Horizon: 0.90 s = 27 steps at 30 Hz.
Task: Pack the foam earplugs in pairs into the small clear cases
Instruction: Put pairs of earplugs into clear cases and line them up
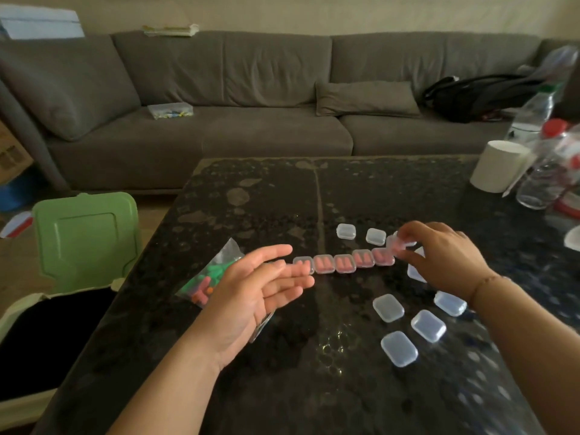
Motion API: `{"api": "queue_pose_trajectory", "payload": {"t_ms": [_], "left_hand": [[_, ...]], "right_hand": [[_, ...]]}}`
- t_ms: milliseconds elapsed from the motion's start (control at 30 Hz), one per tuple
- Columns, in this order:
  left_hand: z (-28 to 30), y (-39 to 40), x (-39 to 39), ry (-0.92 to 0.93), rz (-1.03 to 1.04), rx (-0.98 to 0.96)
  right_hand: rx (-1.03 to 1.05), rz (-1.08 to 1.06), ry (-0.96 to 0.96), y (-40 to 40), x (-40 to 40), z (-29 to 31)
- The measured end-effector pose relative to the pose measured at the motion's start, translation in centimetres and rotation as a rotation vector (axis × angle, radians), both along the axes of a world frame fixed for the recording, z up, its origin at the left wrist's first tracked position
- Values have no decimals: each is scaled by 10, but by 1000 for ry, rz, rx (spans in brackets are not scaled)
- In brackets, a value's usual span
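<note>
Five small clear cases holding pink foam earplugs (343, 264) lie touching in a row across the middle of my dark, speckled worktop (282, 196). My right hand (445, 255) hovers at the row's right end, its fingertips pinching a sixth case with pink inside (396, 243) just above the last one in line. My left hand (257, 287) floats palm up at the row's left end, fingers straight and relaxed, gripping nothing. Beneath that hand, near the worktop's left edge, lies a clear plastic bag of loose earplugs (208, 279) in green, pink and orange. Two empty cases (361, 233) sit just behind the row, toward the far edge. Four more empty cases (417, 324) lie scattered closer to me, toward the right edge, under my right forearm, and another shows partly behind my right hand. At the far right corner stand a white cup (496, 166) and clear plastic bottles (539, 171). A grey sofa (251, 98) fills the background beyond the worktop.
</note>
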State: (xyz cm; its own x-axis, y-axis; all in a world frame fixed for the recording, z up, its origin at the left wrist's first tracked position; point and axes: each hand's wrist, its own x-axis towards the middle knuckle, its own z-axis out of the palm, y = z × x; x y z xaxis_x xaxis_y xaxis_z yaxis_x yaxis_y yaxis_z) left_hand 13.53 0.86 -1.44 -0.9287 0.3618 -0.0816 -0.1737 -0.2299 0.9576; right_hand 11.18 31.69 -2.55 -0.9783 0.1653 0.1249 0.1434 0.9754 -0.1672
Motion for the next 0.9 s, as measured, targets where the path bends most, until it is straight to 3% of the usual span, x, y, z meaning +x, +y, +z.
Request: {"api": "queue_pose_trajectory", "payload": {"t_ms": [333, 500, 667, 900], "left_hand": [[-1, 1, -3, -13, 27, -13], [-1, 2, -2, -28, 35, -2], [0, 0, -2, -31, 44, 36], [2, 0, -3, -61, 81, 111]], "right_hand": [[127, -15, -50, 2, -1, 4], [118, -1, -137, -5, 2, 8], [36, -30, -61, -6, 9, 23], [123, -5, -322, -11, 20, 31]]}}
